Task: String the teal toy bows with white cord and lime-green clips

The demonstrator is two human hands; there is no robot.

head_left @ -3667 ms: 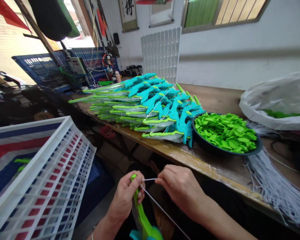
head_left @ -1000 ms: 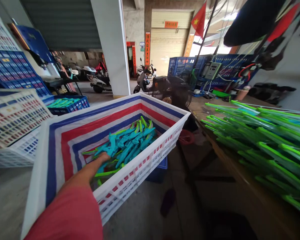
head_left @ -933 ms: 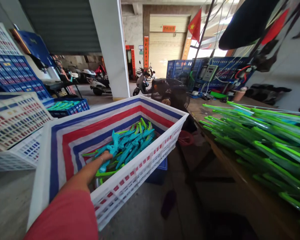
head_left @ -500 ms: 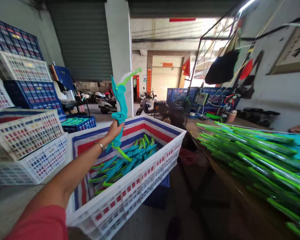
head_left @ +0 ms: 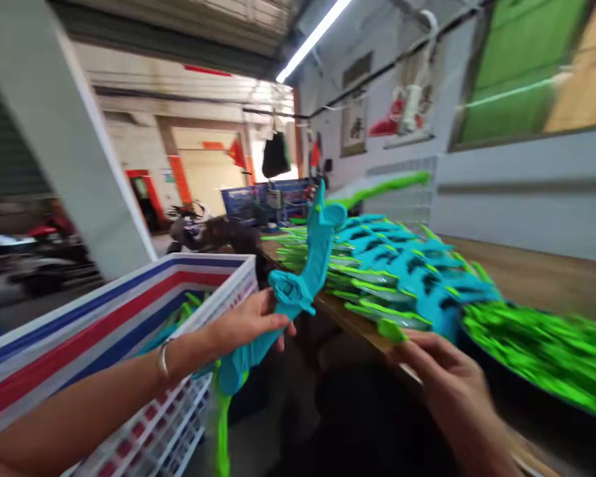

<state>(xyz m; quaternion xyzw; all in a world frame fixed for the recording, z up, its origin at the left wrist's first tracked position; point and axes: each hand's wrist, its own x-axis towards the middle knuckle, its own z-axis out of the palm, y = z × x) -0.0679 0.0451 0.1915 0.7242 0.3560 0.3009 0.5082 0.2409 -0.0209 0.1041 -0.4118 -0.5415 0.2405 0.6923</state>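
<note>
My left hand (head_left: 248, 322) grips a teal and green toy bow (head_left: 305, 275) by its middle, holding it upright between the crate and the table. My right hand (head_left: 440, 371) is at the table edge, its fingers pinched on a small green plastic piece (head_left: 391, 329). A pile of the same toy bows (head_left: 392, 265) lies on the wooden table (head_left: 541, 278) just behind. The view is blurred by motion.
A white crate (head_left: 179, 424) lined with red, white and blue striped sheet stands at my left, with more bows inside. A dark bowl of green pieces (head_left: 541, 354) sits at the right. A white pillar (head_left: 64, 146) and parked scooters are further off.
My left hand lifted a bow out of the crate and carried it right toward the table. My view swung right; my right hand came into view holding a green piece.
</note>
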